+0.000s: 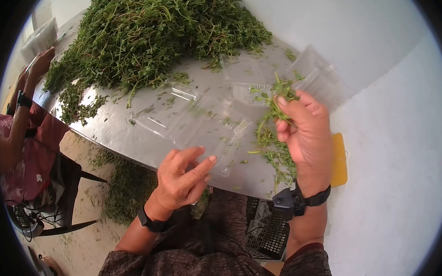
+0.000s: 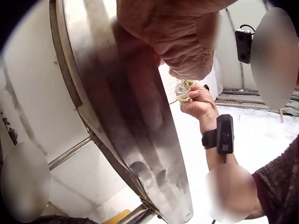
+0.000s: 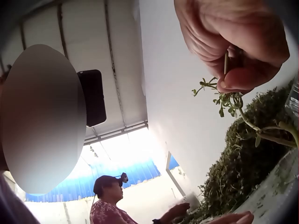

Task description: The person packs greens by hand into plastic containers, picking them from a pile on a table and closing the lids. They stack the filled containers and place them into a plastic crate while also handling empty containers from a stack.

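Head view: a steel table (image 1: 117, 133) fills the centre, a herb heap (image 1: 157, 26) upper left, clear trays (image 1: 192, 117) mid-frame. The right hand (image 1: 305, 136) grips a herb sprig bunch (image 1: 276, 120); the left hand (image 1: 182, 178) hovers relaxed, empty. Left wrist view alone shows the table's underside (image 2: 135, 130). Right wrist view alone shows a seated person (image 3: 110, 200) at bottom, roofing (image 3: 93, 28) above.

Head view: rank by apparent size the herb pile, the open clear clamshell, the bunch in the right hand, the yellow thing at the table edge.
1. herb pile, by far the largest.
2. open clear clamshell, lying flat on the metal table.
3. bunch gripped by the right hand.
4. yellow thing, partly hidden by that hand, so its rank against the bunch is unsure.
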